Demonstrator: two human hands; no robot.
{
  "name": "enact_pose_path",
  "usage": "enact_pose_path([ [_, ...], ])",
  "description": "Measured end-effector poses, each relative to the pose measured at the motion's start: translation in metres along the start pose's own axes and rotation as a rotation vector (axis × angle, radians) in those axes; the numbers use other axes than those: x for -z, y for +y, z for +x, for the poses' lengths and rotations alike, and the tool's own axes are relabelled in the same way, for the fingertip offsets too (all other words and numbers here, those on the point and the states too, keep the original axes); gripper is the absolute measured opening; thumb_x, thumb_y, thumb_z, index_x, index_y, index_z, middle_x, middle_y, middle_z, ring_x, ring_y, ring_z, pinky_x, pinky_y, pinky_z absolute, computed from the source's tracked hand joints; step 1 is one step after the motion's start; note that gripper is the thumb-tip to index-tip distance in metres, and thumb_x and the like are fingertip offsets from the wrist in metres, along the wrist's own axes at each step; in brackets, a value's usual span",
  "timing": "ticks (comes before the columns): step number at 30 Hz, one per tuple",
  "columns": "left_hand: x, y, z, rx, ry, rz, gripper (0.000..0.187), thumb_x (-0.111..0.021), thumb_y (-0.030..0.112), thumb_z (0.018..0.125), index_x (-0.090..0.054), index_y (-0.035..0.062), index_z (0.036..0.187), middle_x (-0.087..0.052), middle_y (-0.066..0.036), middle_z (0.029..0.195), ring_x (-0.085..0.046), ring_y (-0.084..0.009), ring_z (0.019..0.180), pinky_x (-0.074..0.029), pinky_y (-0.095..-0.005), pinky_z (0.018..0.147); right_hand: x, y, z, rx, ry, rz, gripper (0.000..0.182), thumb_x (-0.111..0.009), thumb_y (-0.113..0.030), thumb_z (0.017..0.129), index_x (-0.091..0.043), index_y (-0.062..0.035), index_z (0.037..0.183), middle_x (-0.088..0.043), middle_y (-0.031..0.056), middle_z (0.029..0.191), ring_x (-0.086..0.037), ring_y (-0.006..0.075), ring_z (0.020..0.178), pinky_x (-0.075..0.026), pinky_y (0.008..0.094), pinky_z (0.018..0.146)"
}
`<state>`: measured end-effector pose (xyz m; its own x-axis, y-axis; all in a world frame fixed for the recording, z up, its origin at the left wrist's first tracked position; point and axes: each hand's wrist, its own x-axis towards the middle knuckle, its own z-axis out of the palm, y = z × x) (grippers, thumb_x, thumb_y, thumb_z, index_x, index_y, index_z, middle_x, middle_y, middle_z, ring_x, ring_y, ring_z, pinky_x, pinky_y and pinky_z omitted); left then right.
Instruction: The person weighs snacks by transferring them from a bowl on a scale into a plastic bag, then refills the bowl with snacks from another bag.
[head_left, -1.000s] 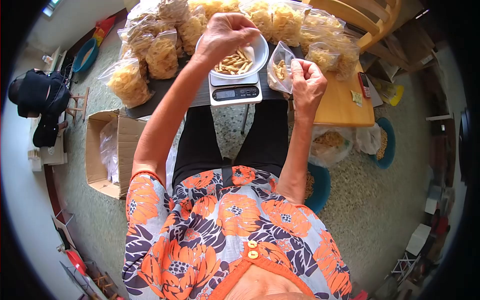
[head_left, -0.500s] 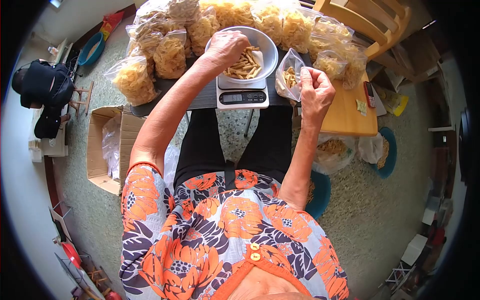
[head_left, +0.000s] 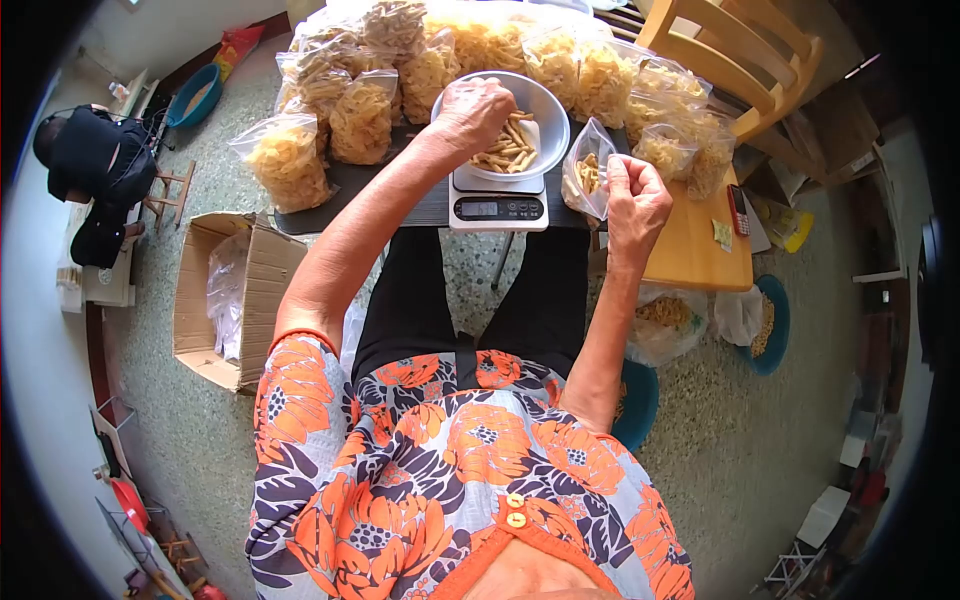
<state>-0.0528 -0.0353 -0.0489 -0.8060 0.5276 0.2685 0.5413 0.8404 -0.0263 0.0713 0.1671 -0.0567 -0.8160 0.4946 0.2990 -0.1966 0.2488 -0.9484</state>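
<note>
A pale bowl [head_left: 556, 128] stands on a white digital kitchen scale [head_left: 497, 212]. Inside it lie short, tan, stick-like dried pieces [head_left: 508, 152]. My left hand [head_left: 475, 112] reaches over the bowl's left rim, fingers bent down and drawn together; whatever is between them is hidden. To the right of the scale, my right hand [head_left: 640, 195] pinches the edge of a clear plastic bag [head_left: 590, 172] between thumb and fingers. The bag is upright with its mouth open, and some of the same tan pieces sit in it.
Several filled clear bags [head_left: 362, 118] line the table's back and sides. At right are a wooden table [head_left: 690, 262], a red phone [head_left: 738, 208] and a wooden chair [head_left: 715, 60]. A cardboard box [head_left: 265, 300] and blue basins [head_left: 770, 340] stand on the floor.
The whole view has shifted slightly, so things sit lower and further right. My left hand stays at the bowl, and my right hand keeps its hold on the bag.
</note>
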Motion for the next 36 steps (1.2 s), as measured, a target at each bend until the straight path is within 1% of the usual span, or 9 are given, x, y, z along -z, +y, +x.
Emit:
enact_pose_path([
  [5,0.017,-0.001,-0.010,0.092,0.158,-0.256,0.018,-0.070,0.004,0.076,-0.073,0.0044,0.094,-0.072,-0.010,0.088,-0.070,-0.0253,0.081,-0.056,-0.0343,0.069,-0.001,0.000,-0.001,-0.014,0.001,0.018,0.016,-0.069,-0.014,0.092,-0.067,0.0013,0.089,-0.066,0.0001,0.073,-0.058,0.0052,0.063,-0.048,0.0215,0.058],
  [7,0.031,0.005,-0.015,0.391,-0.104,-1.299,0.014,-0.076,0.011,0.080,-0.072,0.0047,0.091,-0.072,-0.007,0.084,-0.067,-0.0134,0.067,-0.051,-0.0246,0.055,-0.001,-0.002,-0.002,-0.011,0.001,-0.016,0.016,-0.069,-0.014,0.093,-0.067,0.0014,0.089,-0.065,0.0002,0.073,-0.057,0.0052,0.063,-0.047,0.0214,0.058],
  [8,0.031,0.010,-0.017,0.342,-0.164,-1.592,0.019,-0.079,0.017,0.082,-0.070,0.0043,0.092,-0.072,-0.006,0.083,-0.062,-0.0050,0.062,-0.045,-0.0171,0.049,-0.001,-0.003,-0.002,-0.007,0.002,-0.050,0.016,-0.069,-0.014,0.093,-0.067,0.0015,0.090,-0.065,0.0003,0.073,-0.057,0.0051,0.063,-0.047,0.0214,0.058],
  [11,0.037,0.031,-0.018,0.405,-0.363,-1.938,0.020,-0.079,0.015,0.082,-0.069,0.0034,0.095,-0.071,-0.007,0.083,-0.063,-0.0059,0.063,-0.045,-0.0164,0.047,-0.001,-0.005,-0.002,-0.038,-0.021,-0.008,0.016,-0.068,-0.014,0.093,-0.068,0.0013,0.090,-0.065,0.0003,0.073,-0.057,0.0051,0.063,-0.047,0.0216,0.058],
  [19,0.042,0.063,-0.020,0.255,-0.096,-1.507,0.020,-0.078,0.018,0.084,-0.072,0.0031,0.095,-0.070,-0.004,0.078,-0.065,-0.0058,0.065,-0.044,-0.0170,0.045,0.001,0.002,0.002,-0.027,-0.016,0.020,0.016,-0.068,-0.014,0.093,-0.068,0.0015,0.091,-0.064,-0.0006,0.073,-0.056,0.0053,0.062,-0.047,0.0219,0.058],
  [24,0.033,0.015,-0.006,0.126,0.175,-1.096,0.012,-0.071,0.012,0.088,-0.075,0.0031,0.096,-0.073,-0.003,0.082,-0.068,-0.0091,0.072,-0.055,-0.0239,0.065,0.003,0.009,0.005,-0.017,0.000,0.013,0.017,-0.070,-0.015,0.091,-0.069,0.0019,0.090,-0.064,-0.0011,0.074,-0.055,0.0046,0.063,-0.047,0.0217,0.059],
  [30,0.023,-0.020,-0.014,0.114,-0.038,-0.337,0.010,-0.071,0.013,0.076,-0.076,0.0099,0.084,-0.071,-0.009,0.078,-0.069,-0.0216,0.074,-0.055,-0.0343,0.073,0.001,0.004,0.004,-0.026,0.001,0.031,0.017,-0.071,-0.015,0.091,-0.069,0.0021,0.090,-0.064,-0.0013,0.073,-0.056,0.0045,0.063,-0.047,0.0211,0.059],
  [33,0.011,-0.012,-0.016,0.073,-0.042,-0.189,0.009,-0.064,0.014,0.077,-0.072,0.0099,0.075,-0.070,-0.011,0.078,-0.070,-0.0297,0.079,-0.056,-0.0412,0.073,0.002,0.006,0.004,-0.032,0.001,0.034,0.016,-0.070,-0.013,0.092,-0.068,0.0020,0.090,-0.064,-0.0009,0.073,-0.057,0.0046,0.063,-0.047,0.0207,0.059],
  [36,0.003,-0.008,-0.013,0.055,-0.067,-0.157,0.012,-0.065,0.016,0.079,-0.074,0.0090,0.082,-0.071,-0.015,0.082,-0.070,-0.0337,0.082,-0.056,-0.0450,0.073,0.002,0.010,0.005,-0.011,-0.015,0.033,0.014,-0.069,-0.012,0.093,-0.068,0.0017,0.091,-0.064,-0.0006,0.073,-0.057,0.0047,0.062,-0.047,0.0204,0.059],
])
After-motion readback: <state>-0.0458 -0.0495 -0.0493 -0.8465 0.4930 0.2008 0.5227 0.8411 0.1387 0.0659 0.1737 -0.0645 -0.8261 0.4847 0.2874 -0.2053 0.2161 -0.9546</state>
